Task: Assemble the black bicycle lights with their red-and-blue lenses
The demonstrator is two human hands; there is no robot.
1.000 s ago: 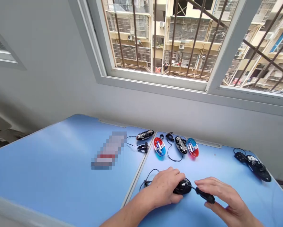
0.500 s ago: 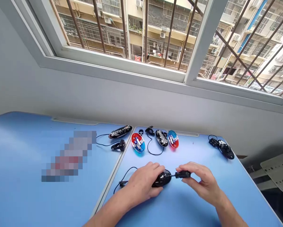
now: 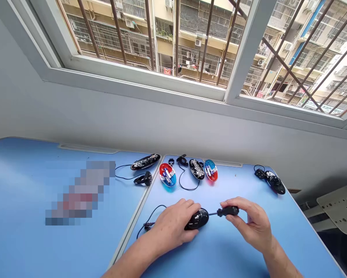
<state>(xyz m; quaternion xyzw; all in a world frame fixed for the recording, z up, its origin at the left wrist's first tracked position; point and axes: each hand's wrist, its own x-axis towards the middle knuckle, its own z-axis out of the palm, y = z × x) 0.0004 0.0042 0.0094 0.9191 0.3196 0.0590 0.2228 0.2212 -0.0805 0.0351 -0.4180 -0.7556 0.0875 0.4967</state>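
Note:
My left hand point(image 3: 177, 224) is wrapped over a glossy black oval device point(image 3: 201, 218), holding it down on the blue table point(image 3: 220, 251). A thin black cable point(image 3: 147, 220) runs out on the left side of that hand to a small dark part, mostly hidden behind the wrist. Between the thumb and fingers of my right hand point(image 3: 251, 220) is a screwdriver point(image 3: 228, 211) with a black handle. Its thin shaft points left, and the tip is at the right end of the device; whether it touches cannot be made out.
Along the back lie black oval units point(image 3: 146, 161) with cables and clamps point(image 3: 143, 178), and red-and-blue shells point(image 3: 167, 175) holding batteries. Another black device point(image 3: 274, 182) lies at the far right. A blurred-out item point(image 3: 80, 193) is on the left. The wall and barred window stand behind.
My right hand has drawn the screwdriver slightly to the right, so more of its shaft shows beside the device. My left hand keeps its hold. The view has shifted a little.

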